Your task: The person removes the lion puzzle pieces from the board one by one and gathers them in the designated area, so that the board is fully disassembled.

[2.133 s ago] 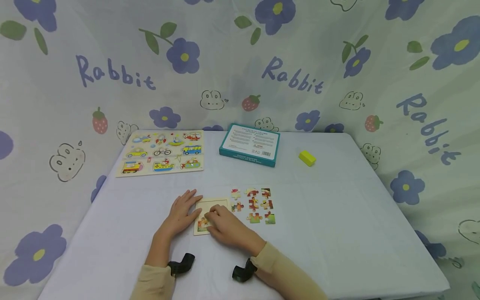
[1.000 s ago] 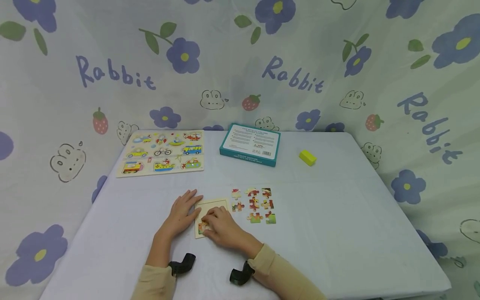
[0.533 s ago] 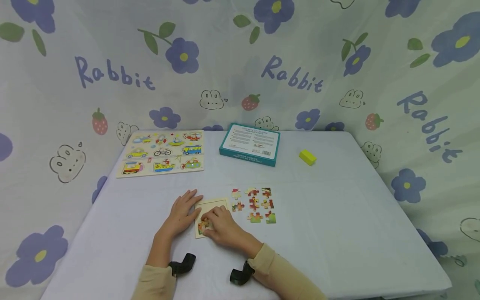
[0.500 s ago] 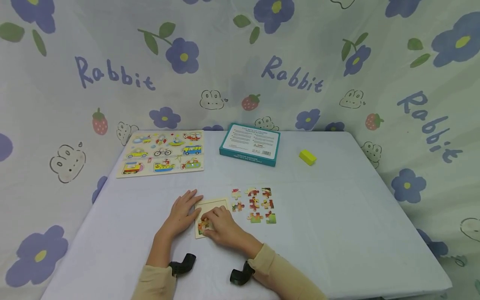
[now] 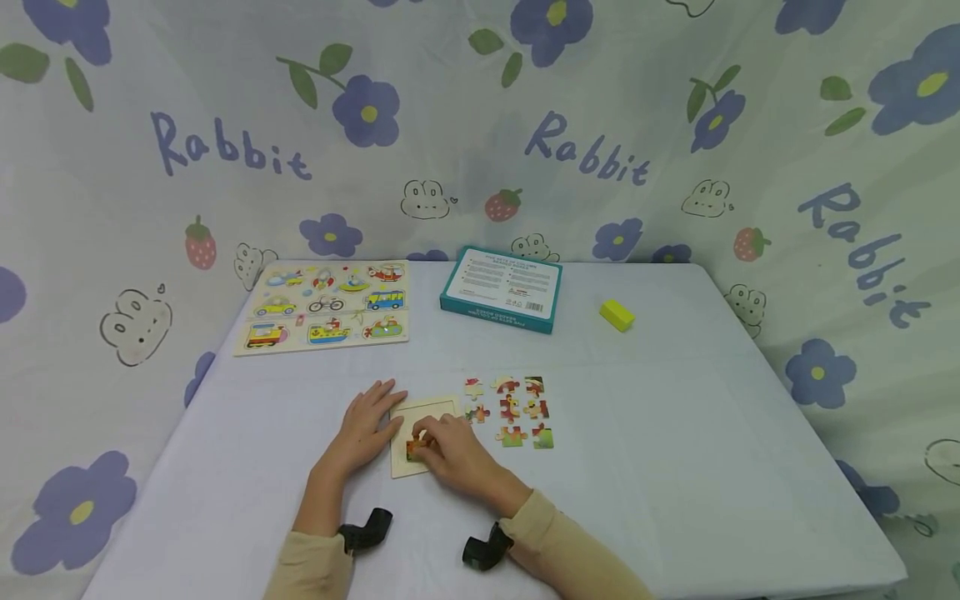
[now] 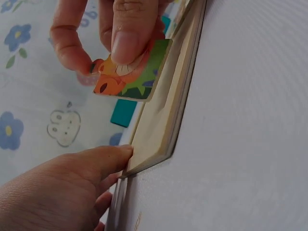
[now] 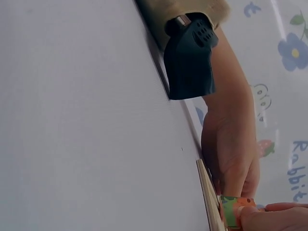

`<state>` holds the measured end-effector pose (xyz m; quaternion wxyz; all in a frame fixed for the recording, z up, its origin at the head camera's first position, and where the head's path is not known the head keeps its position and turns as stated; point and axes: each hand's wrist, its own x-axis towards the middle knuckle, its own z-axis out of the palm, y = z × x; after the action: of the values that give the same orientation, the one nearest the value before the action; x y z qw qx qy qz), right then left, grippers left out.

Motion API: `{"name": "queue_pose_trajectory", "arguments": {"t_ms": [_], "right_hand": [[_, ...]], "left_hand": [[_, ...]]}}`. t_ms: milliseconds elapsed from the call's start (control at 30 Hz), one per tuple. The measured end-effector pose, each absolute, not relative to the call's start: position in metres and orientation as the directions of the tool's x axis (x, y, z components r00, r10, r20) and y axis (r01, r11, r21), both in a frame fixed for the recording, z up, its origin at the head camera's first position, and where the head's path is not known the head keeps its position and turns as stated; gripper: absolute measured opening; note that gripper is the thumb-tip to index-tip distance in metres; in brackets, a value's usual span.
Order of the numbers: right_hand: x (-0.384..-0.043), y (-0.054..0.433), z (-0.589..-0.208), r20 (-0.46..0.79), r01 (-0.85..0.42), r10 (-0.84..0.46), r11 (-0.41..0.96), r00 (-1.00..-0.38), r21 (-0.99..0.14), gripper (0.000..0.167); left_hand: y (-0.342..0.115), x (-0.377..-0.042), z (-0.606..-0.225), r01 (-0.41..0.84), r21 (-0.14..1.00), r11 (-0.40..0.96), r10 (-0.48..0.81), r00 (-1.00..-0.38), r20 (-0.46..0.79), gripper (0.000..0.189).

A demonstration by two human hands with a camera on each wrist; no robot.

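My right hand [image 5: 459,454] pinches a jigsaw piece [image 5: 413,451] between thumb and fingers over the lower part of a square wooden puzzle tray [image 5: 397,467]. In the left wrist view this jigsaw piece [image 6: 151,72], orange, red and green, is tilted and raised above the tray's bare corner. My left hand [image 5: 363,427] lies with fingers extended on the table at the tray's left side. Its thumb touches the tray's edge [image 6: 144,154]. Right of the tray lie several loose jigsaw pieces [image 5: 512,437] in rough rows. Part of the tray is hidden under my right hand.
A wooden board [image 5: 325,321] with pictures of vehicles lies at the back left. Beside it is a teal box [image 5: 501,287] with a white printed face. Further right sits a small yellow block [image 5: 617,316]. A patterned cloth [image 5: 465,100] hangs behind the white table [image 5: 675,467].
Over the last half second, my right hand has lifted the piece from the tray's lower left corner and shifted slightly right. Earlier, the tray turned slightly. My left hand stays in place.
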<state>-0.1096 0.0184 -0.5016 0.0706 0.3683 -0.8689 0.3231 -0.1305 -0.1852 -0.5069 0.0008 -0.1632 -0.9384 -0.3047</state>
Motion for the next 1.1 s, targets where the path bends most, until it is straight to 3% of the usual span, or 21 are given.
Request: {"name": "queue_pose_trajectory", "arguments": {"t_ms": [700,1100], "right_hand": [[-0.120,0.065,-0.489,0.187,-0.528,-0.542,0.587,-0.819,-0.613,0.023],[-0.121,0.088,-0.490,0.221,-0.514,-0.490,0.613,-0.843,-0.600,0.022]], "left_hand": [[-0.184,-0.130,-0.506,0.270,0.567,0.779,0.290,-0.955,0.056,0.044],[-0.184,-0.130,-0.505,0.292,0.561,0.775,0.299,-0.951,0.082,0.042]]}}
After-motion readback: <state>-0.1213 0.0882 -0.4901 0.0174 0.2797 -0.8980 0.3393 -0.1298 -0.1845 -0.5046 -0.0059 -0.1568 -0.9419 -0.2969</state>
